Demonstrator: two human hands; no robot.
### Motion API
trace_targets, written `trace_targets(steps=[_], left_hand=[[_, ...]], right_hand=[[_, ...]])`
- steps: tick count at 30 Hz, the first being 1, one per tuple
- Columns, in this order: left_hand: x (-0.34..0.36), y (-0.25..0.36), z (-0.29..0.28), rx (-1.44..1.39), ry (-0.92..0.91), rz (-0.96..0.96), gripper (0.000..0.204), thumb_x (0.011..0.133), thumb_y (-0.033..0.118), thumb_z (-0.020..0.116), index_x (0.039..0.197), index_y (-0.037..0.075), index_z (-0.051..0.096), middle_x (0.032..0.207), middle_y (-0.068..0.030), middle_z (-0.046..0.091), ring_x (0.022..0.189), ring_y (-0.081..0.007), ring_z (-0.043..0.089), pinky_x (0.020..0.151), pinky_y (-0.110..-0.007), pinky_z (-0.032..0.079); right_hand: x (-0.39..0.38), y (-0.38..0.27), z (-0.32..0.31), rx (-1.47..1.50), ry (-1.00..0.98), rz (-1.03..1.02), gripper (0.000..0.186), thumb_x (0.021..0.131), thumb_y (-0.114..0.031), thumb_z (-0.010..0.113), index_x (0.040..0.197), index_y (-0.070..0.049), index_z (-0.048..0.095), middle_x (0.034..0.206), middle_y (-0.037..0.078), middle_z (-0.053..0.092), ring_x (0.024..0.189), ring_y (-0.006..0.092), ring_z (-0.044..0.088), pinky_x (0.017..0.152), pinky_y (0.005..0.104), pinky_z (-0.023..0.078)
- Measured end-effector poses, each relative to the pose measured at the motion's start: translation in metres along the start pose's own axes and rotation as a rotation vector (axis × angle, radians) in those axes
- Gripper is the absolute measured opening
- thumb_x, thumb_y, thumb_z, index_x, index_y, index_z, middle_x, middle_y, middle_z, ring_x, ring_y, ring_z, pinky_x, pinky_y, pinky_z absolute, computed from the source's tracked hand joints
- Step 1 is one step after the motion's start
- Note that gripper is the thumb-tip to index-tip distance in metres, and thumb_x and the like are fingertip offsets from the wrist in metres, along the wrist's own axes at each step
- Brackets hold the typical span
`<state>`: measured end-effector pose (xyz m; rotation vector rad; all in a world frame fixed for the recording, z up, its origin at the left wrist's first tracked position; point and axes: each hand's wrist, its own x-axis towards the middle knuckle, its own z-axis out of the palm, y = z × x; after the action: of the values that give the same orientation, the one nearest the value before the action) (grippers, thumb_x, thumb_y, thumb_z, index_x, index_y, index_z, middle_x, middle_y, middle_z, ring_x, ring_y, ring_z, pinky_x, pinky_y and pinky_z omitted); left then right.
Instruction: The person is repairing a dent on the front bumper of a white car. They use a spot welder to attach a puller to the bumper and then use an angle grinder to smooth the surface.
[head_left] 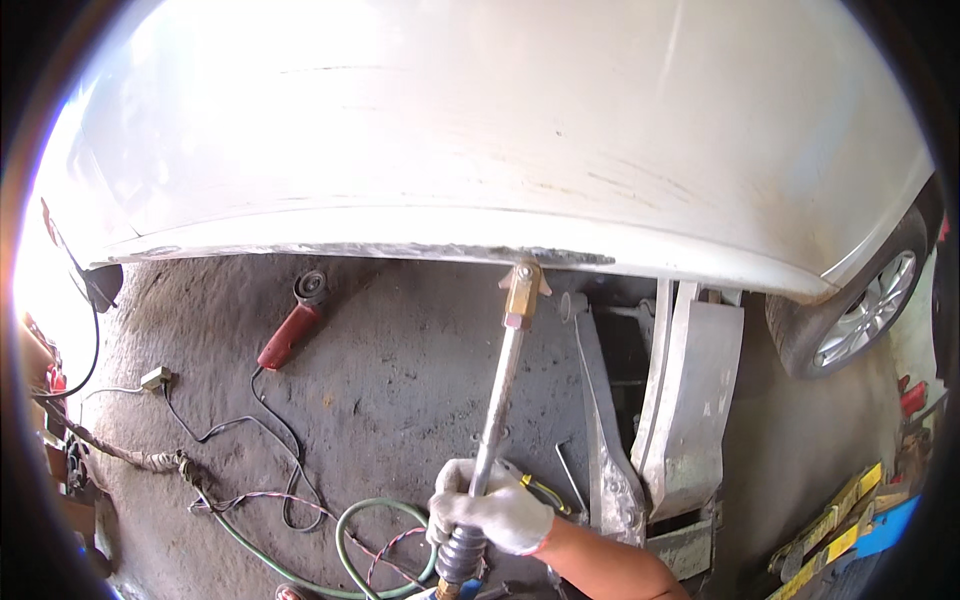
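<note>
My right hand (495,515), in a white glove, is wrapped round a long metal rod tool (500,400) just above its dark ribbed lower part (461,555). The rod slants up and away to a brass-coloured head (522,290) with small side prongs. That head is at the lower edge of a white car's sill (430,250), by a dark scraped strip; whether it touches the metal I cannot tell. Scratches and scuffs mark the white door panel (480,130) above. A yellow-and-black handled tool (543,490) lies beyond my wrist. My left hand is out of view.
A red angle grinder (292,334) with a black cord rests on the grey floor at left. A green hose (345,530) coils near the front. Right of the rod stands a metal jack-like frame (690,390). Farther right are the car's wheel (870,310) and yellow bars (835,530).
</note>
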<state>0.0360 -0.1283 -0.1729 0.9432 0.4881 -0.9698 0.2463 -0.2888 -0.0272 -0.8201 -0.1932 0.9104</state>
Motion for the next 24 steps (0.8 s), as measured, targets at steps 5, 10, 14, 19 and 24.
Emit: trace_targets(steps=[5, 10, 14, 19, 24], left_hand=[[-0.002, -0.006, -0.004, -0.032, -0.003, 0.017, 0.046, 0.107, 0.021, 0.049, 0.15, 0.005, 0.044, 0.106, 0.0002, 0.064, 0.075, -0.0059, 0.056, 0.064, -0.022, 0.047], [-0.002, -0.031, -0.018, -0.077, -0.104, 0.073, 0.046, 0.108, 0.02, 0.047, 0.15, 0.004, 0.043, 0.116, -0.0023, 0.066, 0.081, -0.0072, 0.06, 0.069, -0.022, 0.05], [-0.009, -0.029, -0.016, -0.08, 0.065, -0.012, 0.038, 0.107, 0.022, 0.045, 0.141, 0.005, 0.047, 0.109, -0.0026, 0.066, 0.076, -0.0083, 0.058, 0.064, -0.023, 0.048], [-0.007, -0.031, -0.022, -0.116, 0.162, -0.017, 0.031, 0.107, 0.026, 0.043, 0.13, 0.007, 0.052, 0.1, -0.003, 0.066, 0.069, -0.0098, 0.057, 0.059, -0.024, 0.046], [-0.013, -0.037, -0.026, -0.128, 0.212, -0.029, 0.029, 0.107, 0.029, 0.04, 0.119, 0.009, 0.057, 0.091, -0.0035, 0.066, 0.062, -0.0113, 0.055, 0.053, -0.026, 0.044]], right_hand=[[0.034, -0.066, 0.006, 0.053, 0.005, -0.138, 0.014, 0.094, -0.012, 0.066, 0.088, -0.005, 0.055, 0.067, 0.008, 0.061, 0.058, 0.0201, 0.064, 0.053, 0.0341, 0.053], [0.004, -0.003, 0.028, -0.246, 0.071, -0.024, 0.004, 0.091, -0.001, 0.059, 0.091, -0.002, 0.055, 0.071, 0.01, 0.061, 0.065, 0.0215, 0.064, 0.062, 0.0361, 0.054], [-0.025, 0.033, 0.03, 0.027, 0.102, 0.071, 0.008, 0.092, 0.004, 0.06, 0.096, 0.0, 0.055, 0.073, 0.008, 0.058, 0.07, 0.0177, 0.062, 0.067, 0.0346, 0.052], [-0.008, 0.027, 0.013, 0.07, 0.083, -0.021, 0.007, 0.094, 0.006, 0.056, 0.095, 0.0, 0.056, 0.077, 0.008, 0.06, 0.07, 0.018, 0.06, 0.071, 0.0366, 0.052], [-0.005, 0.027, 0.021, -0.012, 0.116, 0.058, 0.009, 0.094, -0.005, 0.067, 0.092, -0.004, 0.058, 0.077, 0.001, 0.06, 0.072, 0.0106, 0.061, 0.067, 0.0281, 0.052]])
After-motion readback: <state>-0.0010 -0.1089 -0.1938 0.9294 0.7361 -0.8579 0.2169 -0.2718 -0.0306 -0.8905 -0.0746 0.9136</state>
